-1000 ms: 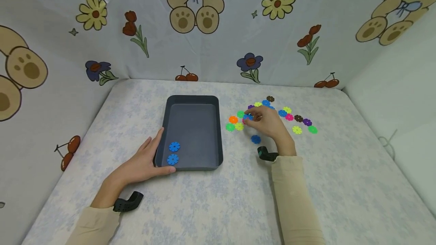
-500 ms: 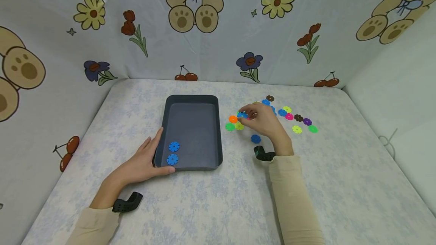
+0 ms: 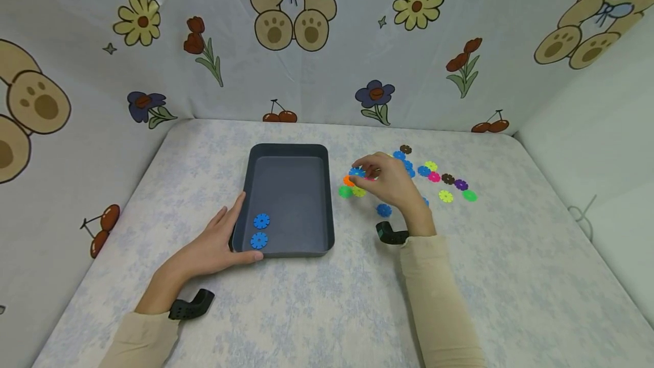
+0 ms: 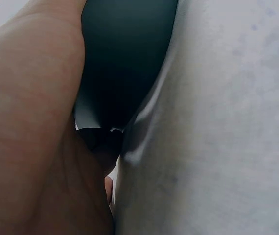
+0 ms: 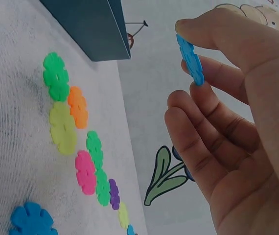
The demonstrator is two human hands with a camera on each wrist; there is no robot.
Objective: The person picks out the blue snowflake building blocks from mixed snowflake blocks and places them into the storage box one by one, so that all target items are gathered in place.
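Right hand (image 3: 388, 183): thumb and fingertips clamped on one blue disc (image 3: 356, 172), held above the table (image 3: 306, 311), just off the right edge of the grey tray (image 3: 291, 186). Left hand (image 3: 217, 249): fingers straight and apart from the thumb, set along the tray's left edge, thumb at its near edge. In tray: two blue discs (image 3: 261, 221), near-left corner. Right of tray: loose coloured discs (image 3: 445, 196).

Handling, as judged: a carry trayward; best gripped lightly by the rim, lifted over the right wall, lowered flat. Versus one second earlier: right hand and held disc nearer the tray; tray pair unmoved.
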